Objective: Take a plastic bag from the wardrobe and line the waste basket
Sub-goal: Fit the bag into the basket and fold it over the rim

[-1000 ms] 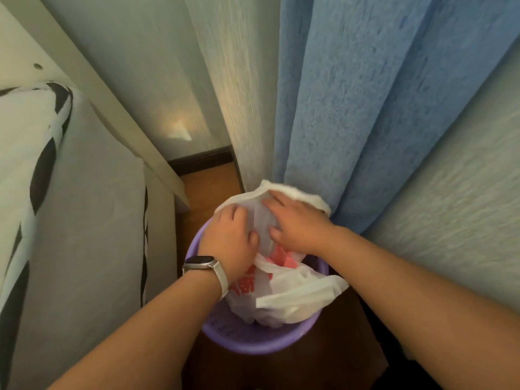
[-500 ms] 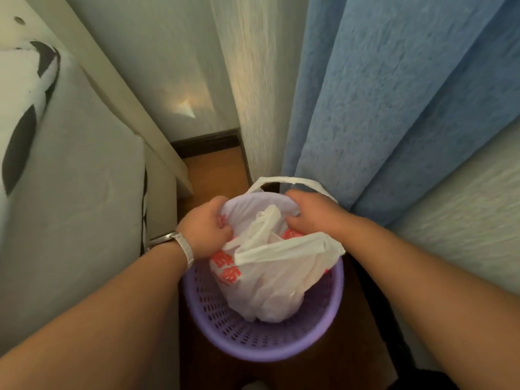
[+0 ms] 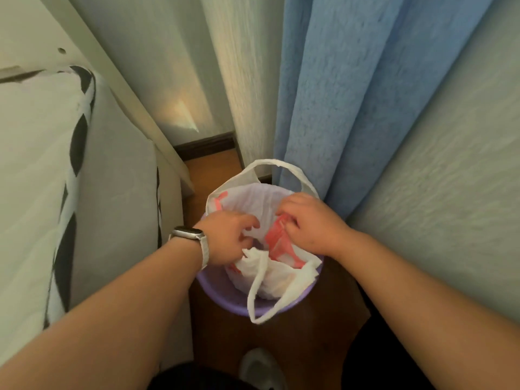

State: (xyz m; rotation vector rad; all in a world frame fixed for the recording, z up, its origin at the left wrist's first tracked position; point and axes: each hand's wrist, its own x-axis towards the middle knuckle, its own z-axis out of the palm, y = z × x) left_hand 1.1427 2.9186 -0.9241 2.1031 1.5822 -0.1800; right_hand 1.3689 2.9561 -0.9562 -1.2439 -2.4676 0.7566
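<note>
A purple mesh waste basket (image 3: 225, 302) stands on the wooden floor between a bed and a curtain. Inside it sits a white plastic bag (image 3: 253, 201) with red print. One handle loop stands up at the far rim, and the other handle hangs over the near rim. My left hand (image 3: 228, 240), with a watch on the wrist, pinches the bag's near-left edge inside the basket. My right hand (image 3: 309, 223) grips the bag's edge on the right. The bag's mouth is partly spread.
A bed with a white and black cover (image 3: 56, 192) fills the left side. A blue curtain (image 3: 351, 108) hangs right behind the basket, next to a pale wall (image 3: 450, 192). A slipper (image 3: 261, 367) shows at the bottom, on the narrow strip of brown floor (image 3: 213, 170).
The bag has been pulled wider: the far handle now stands up over the rim and the near handle has dropped over the front. Both hands have shifted inward on the bag's edges.
</note>
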